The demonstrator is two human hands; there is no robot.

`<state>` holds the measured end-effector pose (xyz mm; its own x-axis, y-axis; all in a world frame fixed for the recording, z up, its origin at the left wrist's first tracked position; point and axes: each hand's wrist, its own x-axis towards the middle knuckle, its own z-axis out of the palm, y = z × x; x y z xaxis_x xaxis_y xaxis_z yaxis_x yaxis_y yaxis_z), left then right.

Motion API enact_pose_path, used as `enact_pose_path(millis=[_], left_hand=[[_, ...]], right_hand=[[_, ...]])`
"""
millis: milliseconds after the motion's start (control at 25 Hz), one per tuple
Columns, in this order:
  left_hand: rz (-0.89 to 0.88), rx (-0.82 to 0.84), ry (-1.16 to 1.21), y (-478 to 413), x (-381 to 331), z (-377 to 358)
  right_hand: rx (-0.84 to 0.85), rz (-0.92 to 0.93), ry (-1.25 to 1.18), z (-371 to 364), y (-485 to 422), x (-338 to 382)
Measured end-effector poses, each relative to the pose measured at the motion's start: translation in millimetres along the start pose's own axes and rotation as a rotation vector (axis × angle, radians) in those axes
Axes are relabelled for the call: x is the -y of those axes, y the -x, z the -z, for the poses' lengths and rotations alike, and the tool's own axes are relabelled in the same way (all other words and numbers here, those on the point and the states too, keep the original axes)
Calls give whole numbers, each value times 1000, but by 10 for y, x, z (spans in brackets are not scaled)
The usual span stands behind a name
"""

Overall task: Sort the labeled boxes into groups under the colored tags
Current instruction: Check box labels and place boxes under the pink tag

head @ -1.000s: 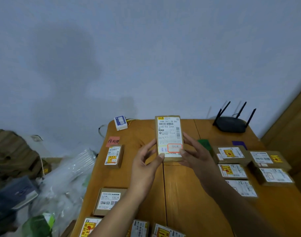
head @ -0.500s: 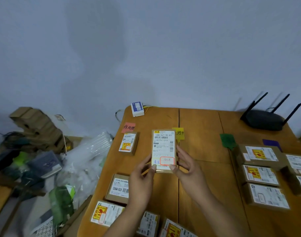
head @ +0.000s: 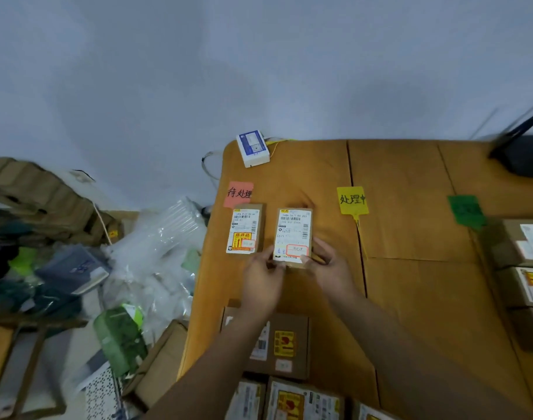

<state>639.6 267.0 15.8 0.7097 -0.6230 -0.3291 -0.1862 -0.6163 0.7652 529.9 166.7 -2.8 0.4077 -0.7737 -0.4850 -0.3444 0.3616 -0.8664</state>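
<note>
Two hands hold a labeled box beside another box below the pink tag on a wooden table.

The left hand (head: 260, 278) and right hand (head: 330, 269) grip the near end of the held box (head: 293, 236), which lies just right of a second box (head: 245, 230) directly below the pink tag (head: 240, 194). Right of the pink tag sit a yellow tag (head: 352, 200) and, farther right, a green tag (head: 467, 211). A white device (head: 253, 147) rests beyond the pink tag at the corner of the table (head: 411, 292). More boxes line the table's near and right edges.
</note>
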Motion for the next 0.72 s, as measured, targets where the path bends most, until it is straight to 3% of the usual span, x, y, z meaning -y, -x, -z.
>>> enact_pose_path(millis=[320, 720], left_hand=[[-64, 25, -47, -554, 334, -43], [-114, -7, -73, -501, 444, -19]], right_hand=[[14, -2, -3, -370, -658, -105], [4, -28, -11, -539, -679, -180]])
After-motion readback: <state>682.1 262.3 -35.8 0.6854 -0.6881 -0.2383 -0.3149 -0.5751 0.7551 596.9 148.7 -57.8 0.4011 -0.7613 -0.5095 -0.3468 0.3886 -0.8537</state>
